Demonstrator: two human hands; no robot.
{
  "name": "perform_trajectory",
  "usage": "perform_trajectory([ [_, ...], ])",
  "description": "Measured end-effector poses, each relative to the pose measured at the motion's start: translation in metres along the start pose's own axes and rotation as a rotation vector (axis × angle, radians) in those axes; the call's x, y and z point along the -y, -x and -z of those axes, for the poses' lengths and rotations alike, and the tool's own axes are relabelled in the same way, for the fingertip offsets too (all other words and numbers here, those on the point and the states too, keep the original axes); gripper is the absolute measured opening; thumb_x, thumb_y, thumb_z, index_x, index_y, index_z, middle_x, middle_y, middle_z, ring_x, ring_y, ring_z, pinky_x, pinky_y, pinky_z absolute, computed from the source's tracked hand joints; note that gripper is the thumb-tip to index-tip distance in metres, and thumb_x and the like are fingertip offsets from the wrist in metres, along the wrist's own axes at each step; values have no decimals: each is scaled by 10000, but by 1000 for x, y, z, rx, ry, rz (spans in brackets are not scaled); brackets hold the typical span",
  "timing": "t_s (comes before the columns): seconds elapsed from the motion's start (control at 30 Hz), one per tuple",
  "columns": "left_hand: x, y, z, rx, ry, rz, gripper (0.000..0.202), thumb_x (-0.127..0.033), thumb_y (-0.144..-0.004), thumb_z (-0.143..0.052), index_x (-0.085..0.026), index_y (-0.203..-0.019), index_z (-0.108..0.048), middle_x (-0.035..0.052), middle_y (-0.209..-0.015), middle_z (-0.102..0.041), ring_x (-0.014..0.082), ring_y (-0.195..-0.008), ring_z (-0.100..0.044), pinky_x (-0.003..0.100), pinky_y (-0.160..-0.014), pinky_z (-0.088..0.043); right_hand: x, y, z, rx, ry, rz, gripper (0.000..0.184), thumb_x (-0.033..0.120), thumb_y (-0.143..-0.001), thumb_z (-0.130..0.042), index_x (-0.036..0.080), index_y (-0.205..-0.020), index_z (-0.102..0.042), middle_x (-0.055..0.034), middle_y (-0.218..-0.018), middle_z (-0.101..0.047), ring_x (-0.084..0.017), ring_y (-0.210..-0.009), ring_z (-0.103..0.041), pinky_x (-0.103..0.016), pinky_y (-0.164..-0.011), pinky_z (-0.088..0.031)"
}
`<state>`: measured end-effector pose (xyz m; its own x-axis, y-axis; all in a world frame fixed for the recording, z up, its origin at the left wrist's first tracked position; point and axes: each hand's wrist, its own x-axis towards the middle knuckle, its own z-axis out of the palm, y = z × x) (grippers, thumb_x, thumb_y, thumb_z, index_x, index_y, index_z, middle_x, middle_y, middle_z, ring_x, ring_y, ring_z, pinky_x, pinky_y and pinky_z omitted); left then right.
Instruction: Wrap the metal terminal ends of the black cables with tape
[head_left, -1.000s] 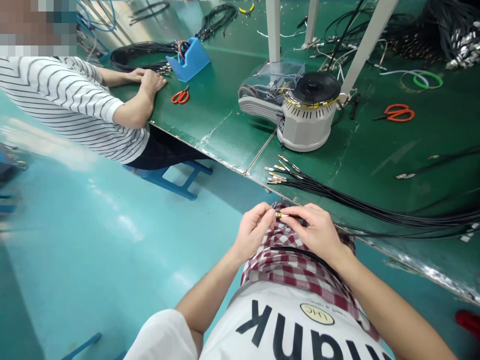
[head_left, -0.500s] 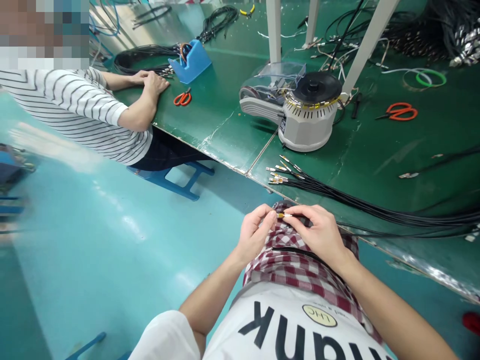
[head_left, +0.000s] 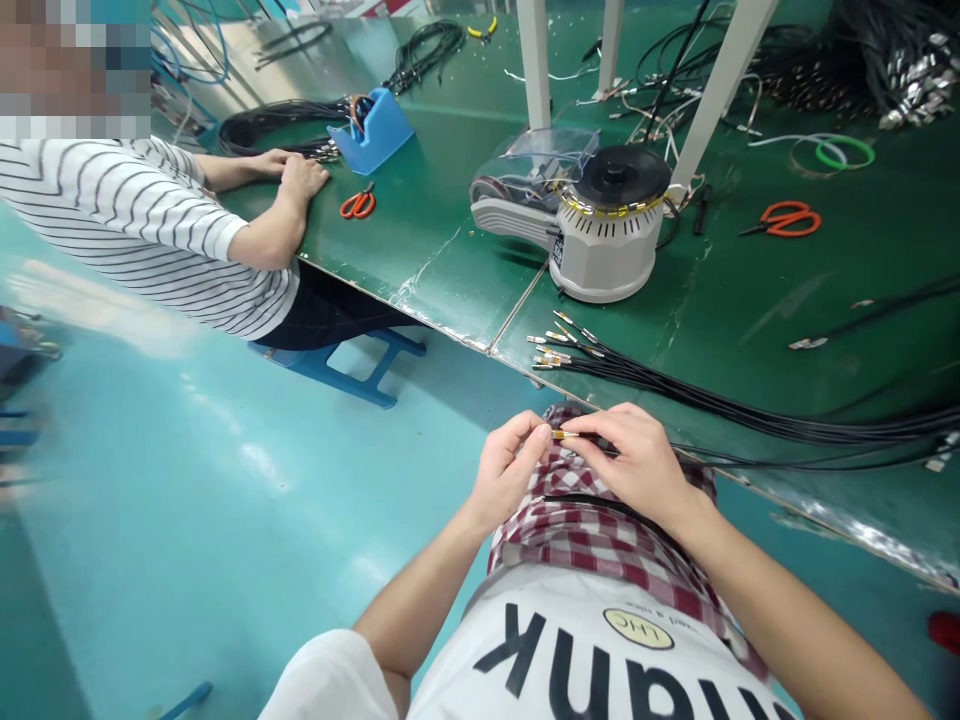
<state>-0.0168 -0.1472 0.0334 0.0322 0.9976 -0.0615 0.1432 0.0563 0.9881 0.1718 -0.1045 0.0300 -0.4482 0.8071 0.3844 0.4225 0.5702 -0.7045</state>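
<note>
Above my lap, my left hand point(head_left: 514, 462) pinches the tip of a black cable whose end point(head_left: 559, 435) carries a yellowish wrap and a silvery connector. My right hand point(head_left: 637, 455) grips the same cable just behind that end, with thumb and fingers closed on it. The fingertips of the two hands are a short gap apart, and the very tip is hidden by my left fingers. On the bench just beyond lies a bundle of black cables point(head_left: 697, 400), its connector ends point(head_left: 555, 350) wrapped in yellowish tape and fanned out near the edge.
A grey tape dispenser point(head_left: 606, 250) with a black disc stands on the green bench point(head_left: 450, 270). Orange scissors point(head_left: 791, 218) lie to its right, another pair point(head_left: 358, 203) to its left. A co-worker in a striped shirt point(head_left: 187, 220) sits at left, near a blue tape holder point(head_left: 375, 135).
My right fingers have shifted slightly left along the cable toward my left fingertips. The whole view has moved a little, so the bench things appear further left.
</note>
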Motion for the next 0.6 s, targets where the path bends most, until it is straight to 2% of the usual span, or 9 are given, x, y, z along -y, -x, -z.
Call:
perform_trajectory([
  [0.13, 1, 0, -1, -10, -6, -9, 342, -398, -1006, -515, -174, -753, -565, 5, -705, -548, 137, -680, -494, 283, -688, -408, 2, -1, 3, 49, -40, -73, 66, 270, -947, -662, 260, -1000, -701, 24, -956, -782, -146, -765, -696, -332, -782, -475],
  [0.33, 1, -1, 0, -49, -84, -40, 360, -400, -1013, -493, -176, -737, -549, 9, -705, -551, 141, -692, -508, 288, -718, -434, -3, 2, 6, 68, 5, -60, 101, 294, -976, -617, 254, -1033, -690, 4, -1021, -776, -164, -855, -713, -335, -796, -466],
  [0.43, 3, -1, -2, -46, 6, -39, 198, -378, -978, -574, -185, -939, -595, 25, -821, -619, 147, -734, -577, 296, -743, -487, -6, 3, 8, 72, 5, -61, 110, 297, -984, -607, 253, -1046, -687, 5, -1035, -777, -159, -850, -713, -334, -793, -464],
  [0.5, 6, -1, -5, -29, 64, -62, 224, -341, -931, -657, -196, -1092, -600, 53, -955, -657, 158, -775, -636, 319, -771, -529, -5, 4, 8, 70, -3, -65, 107, 288, -983, -608, 252, -1047, -686, 6, -1037, -776, -156, -846, -712, -332, -796, -464],
  [0.6, 9, -1, -7, -9, 46, -97, 167, -291, -916, -681, -189, -1043, -645, 55, -910, -683, 166, -745, -681, 327, -759, -560, -4, 3, 8, 70, -12, -68, 94, 260, -979, -612, 254, -1034, -688, 11, -1024, -778, -157, -852, -714, -328, -804, -460],
])
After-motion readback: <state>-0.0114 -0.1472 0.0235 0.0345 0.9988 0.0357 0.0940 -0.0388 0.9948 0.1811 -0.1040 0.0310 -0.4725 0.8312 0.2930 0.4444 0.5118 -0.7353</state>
